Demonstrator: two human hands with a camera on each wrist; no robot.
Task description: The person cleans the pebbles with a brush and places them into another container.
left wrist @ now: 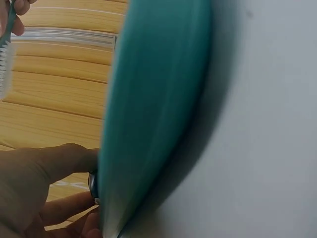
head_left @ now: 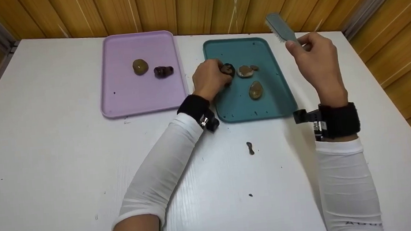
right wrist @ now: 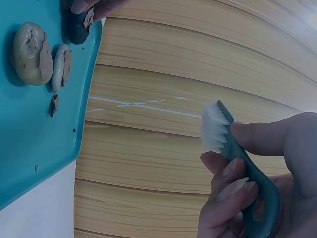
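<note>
Writing: we read none clearly; sleeve lettering blurred.
Left hand [head_left: 208,79]: our fingers curl round a dark stone [head_left: 228,69] in the teal tray [head_left: 275,99].
Right hand [head_left: 316,61]: we grip a brush [head_left: 280,29], raised.
Nearby: purple tray [head_left: 116,100] with two stones.

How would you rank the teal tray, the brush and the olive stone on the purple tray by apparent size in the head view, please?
1. teal tray
2. brush, though raised nearer the camera
3. olive stone

trays: 2, purple tray [head_left: 142,98] and teal tray [head_left: 274,102] | stones: 2 on purple, 4 on teal incl. one small chip and one under a hand | brush [head_left: 280,29]: 1 | hands: 2
</note>
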